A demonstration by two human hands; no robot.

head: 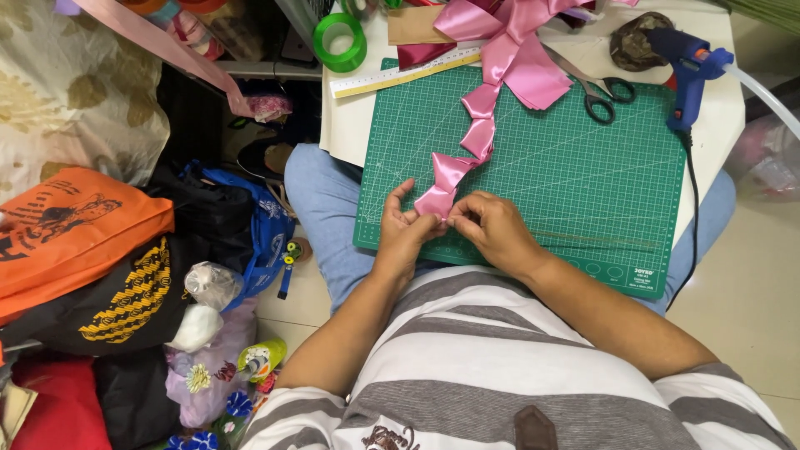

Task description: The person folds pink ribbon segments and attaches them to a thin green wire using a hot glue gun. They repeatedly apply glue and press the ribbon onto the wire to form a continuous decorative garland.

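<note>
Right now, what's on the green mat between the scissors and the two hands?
In the head view, only bare green mat lies between the scissors and the hands: left hand, right hand. The pink ribbon runs beside that stretch.

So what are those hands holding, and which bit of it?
Both hands, left and right, pinch the near end of the pink satin ribbon, at its last folded loop, over the green cutting mat.

**A home craft corner**

A green cutting mat [575, 167] lies on a small white table [717, 50], with a ruler [404, 73], scissors [604, 90] and glue gun [687, 67] along its far edge. Bags [75, 225] crowd the tiled floor [750, 308].
</note>
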